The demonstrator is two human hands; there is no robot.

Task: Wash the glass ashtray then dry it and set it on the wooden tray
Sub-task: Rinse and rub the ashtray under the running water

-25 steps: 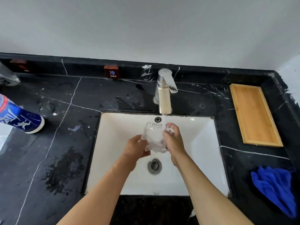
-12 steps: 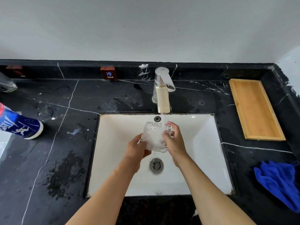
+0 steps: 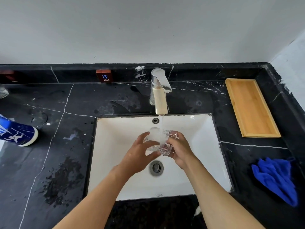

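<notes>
Glass ashtray [image 3: 159,142], one, gripped between two hands: left [image 3: 140,156], right [image 3: 180,149], under faucet [image 3: 159,91] stream

Left hand [image 3: 140,156] and right hand [image 3: 179,149] cupped together (fingers curled)

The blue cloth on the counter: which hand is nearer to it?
The right hand. It holds the ashtray over the sink, on the side toward the blue cloth; the left hand is farther away.
</notes>
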